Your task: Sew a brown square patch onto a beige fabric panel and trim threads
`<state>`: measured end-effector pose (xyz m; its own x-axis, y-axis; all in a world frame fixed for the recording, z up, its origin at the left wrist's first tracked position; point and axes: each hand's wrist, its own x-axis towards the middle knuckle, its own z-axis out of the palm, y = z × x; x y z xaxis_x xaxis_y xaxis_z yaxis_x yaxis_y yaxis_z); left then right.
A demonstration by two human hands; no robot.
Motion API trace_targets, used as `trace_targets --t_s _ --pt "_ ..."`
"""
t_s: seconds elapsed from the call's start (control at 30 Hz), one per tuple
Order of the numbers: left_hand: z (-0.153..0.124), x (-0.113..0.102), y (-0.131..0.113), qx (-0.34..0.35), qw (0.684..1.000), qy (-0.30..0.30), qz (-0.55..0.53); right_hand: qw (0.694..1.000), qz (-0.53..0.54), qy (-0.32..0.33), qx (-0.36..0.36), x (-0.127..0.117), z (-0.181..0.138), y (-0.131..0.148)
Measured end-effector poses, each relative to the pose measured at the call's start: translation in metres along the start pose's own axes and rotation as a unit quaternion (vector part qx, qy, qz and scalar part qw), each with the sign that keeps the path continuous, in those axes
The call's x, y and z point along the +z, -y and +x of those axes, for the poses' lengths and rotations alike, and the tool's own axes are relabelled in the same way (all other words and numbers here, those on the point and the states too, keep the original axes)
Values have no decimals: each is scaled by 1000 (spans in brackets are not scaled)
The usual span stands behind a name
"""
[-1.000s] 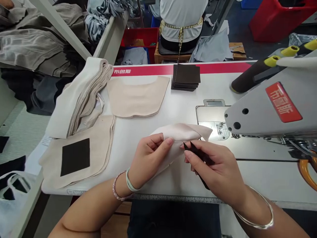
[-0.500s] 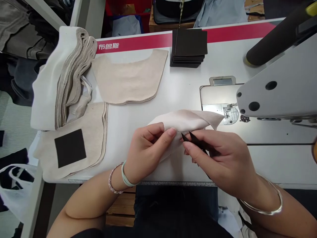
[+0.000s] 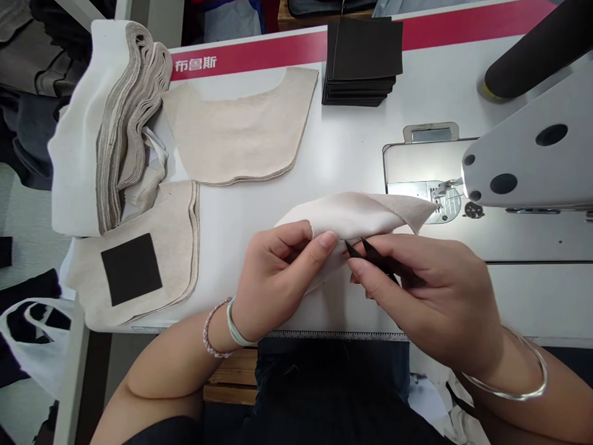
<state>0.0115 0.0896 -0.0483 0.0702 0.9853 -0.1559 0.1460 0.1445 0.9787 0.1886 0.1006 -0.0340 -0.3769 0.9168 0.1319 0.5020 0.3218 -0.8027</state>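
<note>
left hand [image 3: 278,272] still pinches beige fabric piece [image 3: 356,216] | right hand [image 3: 426,296] keeps black snips [image 3: 375,259] clamped, tips nearer the fold at 10 o'clock | trimming continues

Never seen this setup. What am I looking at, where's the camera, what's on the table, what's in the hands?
One view, from a camera worn on the person's head, looking down at their own two bare hands. The grey body at right is a sewing machine on a white table. The left hand pinches a folded beige fabric piece. The right hand holds small black snips with the tips at the fabric's edge. Also on the table: a stack of dark squares, flat beige panels, and one panel with a dark patch.
</note>
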Motion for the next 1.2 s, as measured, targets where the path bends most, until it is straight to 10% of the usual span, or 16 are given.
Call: trace_targets --t_s 1.2 --pt "0 1 -4 -16 1000 -7 -2 1000 -19 -6 13 -1 -1 2"
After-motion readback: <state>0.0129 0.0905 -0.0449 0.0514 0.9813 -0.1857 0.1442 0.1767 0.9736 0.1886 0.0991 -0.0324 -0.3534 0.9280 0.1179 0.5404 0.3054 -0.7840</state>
